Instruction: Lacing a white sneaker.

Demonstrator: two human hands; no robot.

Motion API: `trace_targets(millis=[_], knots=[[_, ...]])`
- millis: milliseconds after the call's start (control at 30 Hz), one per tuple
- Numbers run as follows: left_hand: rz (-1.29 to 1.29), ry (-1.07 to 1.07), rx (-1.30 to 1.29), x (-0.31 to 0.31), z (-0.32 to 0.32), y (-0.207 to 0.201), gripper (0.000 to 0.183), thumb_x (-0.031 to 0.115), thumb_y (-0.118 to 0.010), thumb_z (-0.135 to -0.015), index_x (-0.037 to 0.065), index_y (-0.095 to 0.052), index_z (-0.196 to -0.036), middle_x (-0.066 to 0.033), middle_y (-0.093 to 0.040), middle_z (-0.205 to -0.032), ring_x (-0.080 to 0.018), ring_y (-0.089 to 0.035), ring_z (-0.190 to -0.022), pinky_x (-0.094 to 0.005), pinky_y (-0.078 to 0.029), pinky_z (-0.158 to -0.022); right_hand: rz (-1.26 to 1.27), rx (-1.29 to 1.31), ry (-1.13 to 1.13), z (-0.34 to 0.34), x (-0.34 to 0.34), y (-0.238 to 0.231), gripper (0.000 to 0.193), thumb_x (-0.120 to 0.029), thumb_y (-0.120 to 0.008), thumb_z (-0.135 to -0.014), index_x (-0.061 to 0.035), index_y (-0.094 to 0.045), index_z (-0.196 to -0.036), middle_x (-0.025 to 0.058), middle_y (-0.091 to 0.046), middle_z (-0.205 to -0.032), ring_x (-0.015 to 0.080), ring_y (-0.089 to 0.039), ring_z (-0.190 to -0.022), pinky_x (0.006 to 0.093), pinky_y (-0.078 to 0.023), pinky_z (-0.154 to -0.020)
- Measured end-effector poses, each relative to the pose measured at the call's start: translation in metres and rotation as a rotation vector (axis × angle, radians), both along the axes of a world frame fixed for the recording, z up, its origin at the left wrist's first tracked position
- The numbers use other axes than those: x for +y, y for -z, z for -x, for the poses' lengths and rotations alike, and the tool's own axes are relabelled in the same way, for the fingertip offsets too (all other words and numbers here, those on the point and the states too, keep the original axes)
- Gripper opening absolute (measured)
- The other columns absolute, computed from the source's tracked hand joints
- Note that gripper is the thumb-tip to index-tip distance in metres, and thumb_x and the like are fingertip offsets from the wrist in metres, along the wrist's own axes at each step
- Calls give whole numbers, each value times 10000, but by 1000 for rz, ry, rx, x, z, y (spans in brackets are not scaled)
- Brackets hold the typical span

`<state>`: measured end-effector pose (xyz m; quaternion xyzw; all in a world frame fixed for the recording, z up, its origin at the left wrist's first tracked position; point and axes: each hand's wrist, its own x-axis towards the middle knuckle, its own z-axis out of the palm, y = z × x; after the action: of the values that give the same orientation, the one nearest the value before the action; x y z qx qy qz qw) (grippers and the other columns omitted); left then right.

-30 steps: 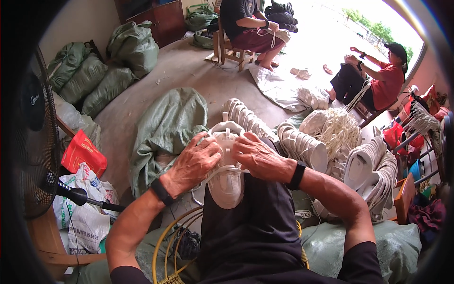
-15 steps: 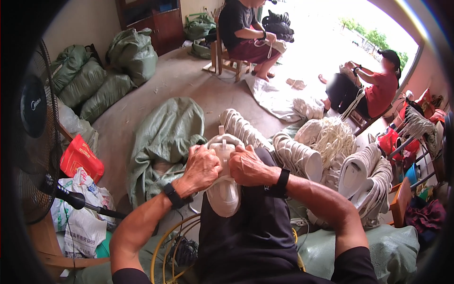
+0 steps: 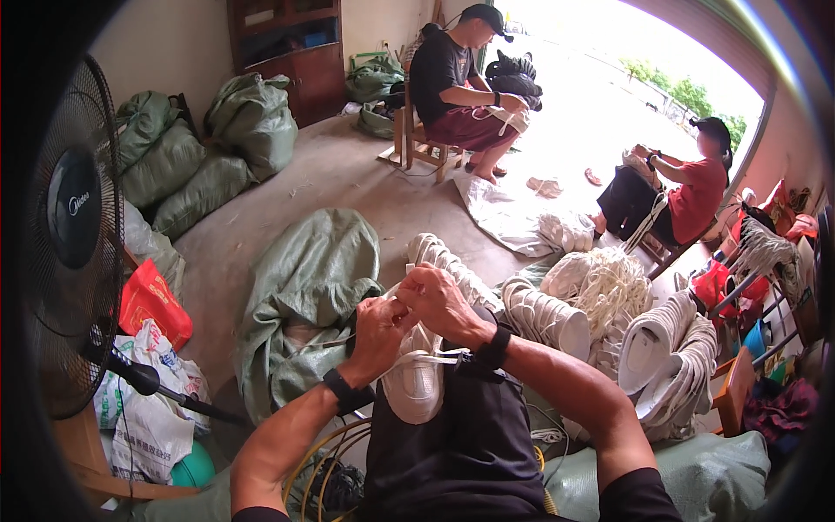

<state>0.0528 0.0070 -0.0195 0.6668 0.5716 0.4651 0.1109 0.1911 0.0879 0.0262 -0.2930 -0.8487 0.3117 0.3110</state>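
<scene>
White shoe at far left edge of dark-trousered lap, toe toward waist. Lace crosses instep. Left hand, right hand meet above shoe; fingers curled, grasp cannot be told.

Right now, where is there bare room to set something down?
On the nearly bare floor between the piled green sacks and the seated person in maroon shorts, beyond the slumped green sack. It's crowded at the right, with rows of white shoes and tangled laces, and around the white shoe over the lap.

Black fan beside red bag
</scene>
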Motion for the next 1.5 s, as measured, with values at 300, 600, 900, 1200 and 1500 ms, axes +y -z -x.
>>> trace_targets(millis=[300, 600, 900, 1200, 1500], knots=[[64, -108, -432, 5, 5, -11, 281, 249, -731, -923, -8, -686, -821, -35, -644, -684, -78, -541, -659, -282, -448, -613, -447, -73, -239, -31, -25, 33, 166, -119, -745, -779, -114, -704, -940, 91, -548, -1050, 303, -497, -1109, 453, -368, -941], [46, -109, -317, 9, 8, -8, 288, 250, -740, -916, -19, -676, -835, -46, -616, -670, -97, -506, -630, -305, -435, -594, -590, -76, -218, -26, -36, 39, 157, -155, -684, -679, -63, -623, -791, 151, -534, -1159, 338, -472, -1171, 476, -342, -1009], [115, -41, -358, 9, 17, -9, 264, 232, -735, -912, -14, -681, -833, -61, -619, -661, -106, -505, -609, -314, -418, -578, -589, -63, 436, -173, 58, 6, 145, 94, -645, -698, -28, -631, -776, 159, -626, -974, 353, -597, -979, 414, -455, -885], [174, -34, -362, 12, 15, -9, 269, 238, -747, -898, -22, -701, -848, -99, -649, -685, -130, -539, -630, -335, -434, -611, -357, -284, 1015, -420, 154, 12, 141, -113, -684, -798, 28, -700, -804, 197, -682, -806, 322, -673, -858, 407, -512, -797], [171, -18, -464, 11, 12, -9, 217, 191, -743, -906, -19, -703, -870, -59, -659, -681, -107, -571, -654, -313, -482, -657, -403, -347, 1243, -543, 157, 45, 241, -182, -679, -863, 55, -712, -882, 205, -703, -778, 314, -682, -717, 414, -527, -711]])
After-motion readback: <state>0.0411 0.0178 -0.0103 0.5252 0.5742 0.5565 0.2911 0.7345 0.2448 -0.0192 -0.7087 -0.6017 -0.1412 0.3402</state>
